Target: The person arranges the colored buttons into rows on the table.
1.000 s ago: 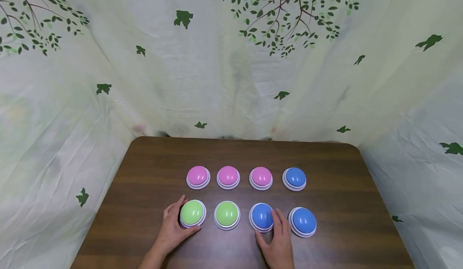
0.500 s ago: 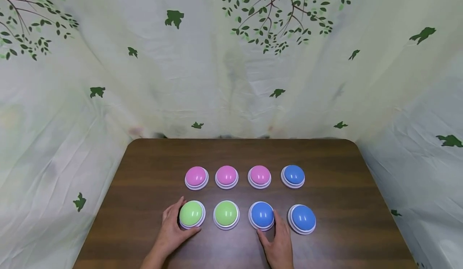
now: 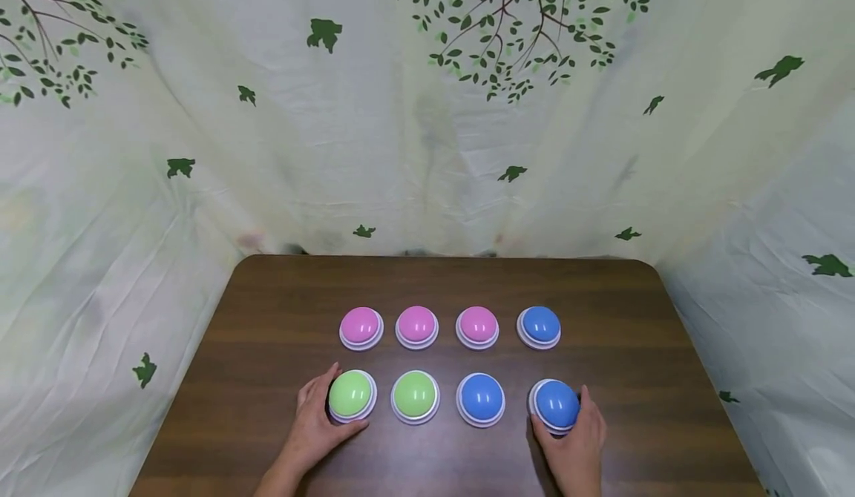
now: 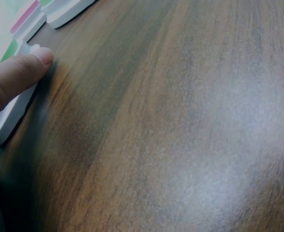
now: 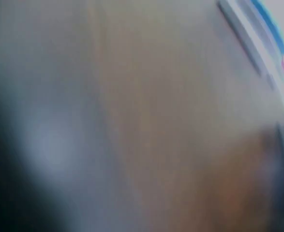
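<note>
My left hand [image 3: 318,415] grips the leftmost green dome button [image 3: 350,393] in the near row, thumb at its near edge and fingers along its left side. In the left wrist view the thumb [image 4: 21,72] lies against the button's white base. At the right end of the same row, my right hand [image 3: 576,438] holds a blue dome button [image 3: 558,404] by its white base, the thumb on the left and the fingers on the right. The right wrist view is blurred and shows mostly table.
Between the hands stand another green button [image 3: 414,395] and a blue button [image 3: 481,398]. The far row has pink buttons [image 3: 360,326], [image 3: 416,325], [image 3: 477,326] and a blue button [image 3: 539,326]. A leaf-patterned curtain [image 3: 434,148] surrounds the brown table [image 3: 294,289].
My right hand has let go of the blue button third in the near row, moved right and taken hold of the rightmost blue button. The left hand stays at the green button.
</note>
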Motion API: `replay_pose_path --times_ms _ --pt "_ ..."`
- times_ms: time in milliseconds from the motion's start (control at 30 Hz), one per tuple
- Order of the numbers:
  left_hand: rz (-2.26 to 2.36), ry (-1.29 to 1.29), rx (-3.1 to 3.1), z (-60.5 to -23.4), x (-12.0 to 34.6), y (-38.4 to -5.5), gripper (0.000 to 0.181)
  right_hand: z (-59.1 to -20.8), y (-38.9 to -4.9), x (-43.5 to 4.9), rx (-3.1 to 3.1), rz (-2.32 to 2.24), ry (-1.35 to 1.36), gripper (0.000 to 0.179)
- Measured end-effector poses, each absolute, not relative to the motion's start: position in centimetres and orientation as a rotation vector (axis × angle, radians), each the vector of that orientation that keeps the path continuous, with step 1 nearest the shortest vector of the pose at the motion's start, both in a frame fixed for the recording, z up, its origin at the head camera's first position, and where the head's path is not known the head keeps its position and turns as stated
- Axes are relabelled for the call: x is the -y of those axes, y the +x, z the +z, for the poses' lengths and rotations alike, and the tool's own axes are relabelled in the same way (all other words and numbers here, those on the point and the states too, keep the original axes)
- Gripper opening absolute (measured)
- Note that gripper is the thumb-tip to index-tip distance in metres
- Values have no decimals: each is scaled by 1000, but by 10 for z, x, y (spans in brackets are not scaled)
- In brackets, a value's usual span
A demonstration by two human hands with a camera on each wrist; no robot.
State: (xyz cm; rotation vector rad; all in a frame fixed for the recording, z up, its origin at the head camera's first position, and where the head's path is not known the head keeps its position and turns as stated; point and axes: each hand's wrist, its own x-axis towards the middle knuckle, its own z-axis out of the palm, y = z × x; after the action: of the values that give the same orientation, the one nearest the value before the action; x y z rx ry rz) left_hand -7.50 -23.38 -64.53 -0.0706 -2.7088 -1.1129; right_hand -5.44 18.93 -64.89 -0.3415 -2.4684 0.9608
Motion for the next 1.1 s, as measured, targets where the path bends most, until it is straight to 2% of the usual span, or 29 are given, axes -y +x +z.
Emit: replay_pose_path --times_ms 33,333,600,800,1100 --pt "-1111 -68 2711 -645 234 -75 116 -650 -56 -193 2509 982 -356 105" --pt "-1072 -85 2705 -643 236 -74 115 -648 -60 -194 2610 1000 -439 101" --pt "-1098 -92 2714 -641 234 -73 116 -639 -71 -210 2560 1117 -341 94" --pt "-1132 -69 2728 -635 234 -73 113 -595 -113 -245 2909 1211 -376 97" --pt "-1147 -48 2734 -635 235 -71 114 -581 -192 -257 3156 998 79 99"
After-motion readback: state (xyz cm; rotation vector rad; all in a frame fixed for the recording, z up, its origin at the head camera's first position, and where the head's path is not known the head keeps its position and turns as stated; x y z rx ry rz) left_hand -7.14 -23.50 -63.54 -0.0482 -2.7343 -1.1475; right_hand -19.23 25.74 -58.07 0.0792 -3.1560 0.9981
